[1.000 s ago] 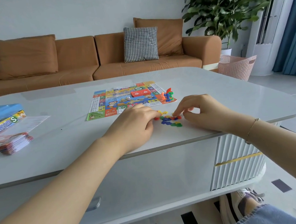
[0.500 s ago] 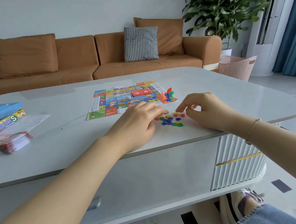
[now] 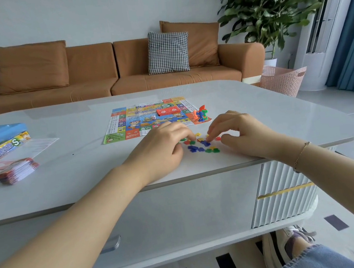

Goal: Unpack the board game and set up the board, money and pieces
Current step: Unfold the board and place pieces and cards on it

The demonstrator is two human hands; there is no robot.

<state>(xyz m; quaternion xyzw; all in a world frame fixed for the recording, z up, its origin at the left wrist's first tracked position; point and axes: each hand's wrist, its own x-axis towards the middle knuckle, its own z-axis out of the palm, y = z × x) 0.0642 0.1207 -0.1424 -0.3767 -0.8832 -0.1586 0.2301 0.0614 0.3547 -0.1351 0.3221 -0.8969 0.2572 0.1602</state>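
Observation:
The colourful game board [image 3: 127, 125] lies flat on the white table [image 3: 79, 182]. On it are a red card stack [image 3: 168, 111], a white die [image 3: 153, 117] and several standing pawns [image 3: 200, 114] at its near right corner. Small coloured plastic pieces [image 3: 201, 147] are scattered just in front of the board. My left hand [image 3: 162, 148] curls over the left side of the pile, its fingertips on red and green pieces and its thumb hidden. My right hand [image 3: 240, 132] touches a blue piece with its index fingertip, thumb apart beside a red piece.
At the table's left lie a stack of paper money [image 3: 17, 170], the blue game box [image 3: 1, 142] and a printed sheet [image 3: 36, 145]. A brown sofa [image 3: 101, 76], a plant and a pink basket [image 3: 283, 79] stand beyond the table. My shoe shows below the table's edge.
Both hands have stayed at the pile, fingers shifting. My right index finger moved left onto the blue pieces, and the pieces have been pushed slightly around.

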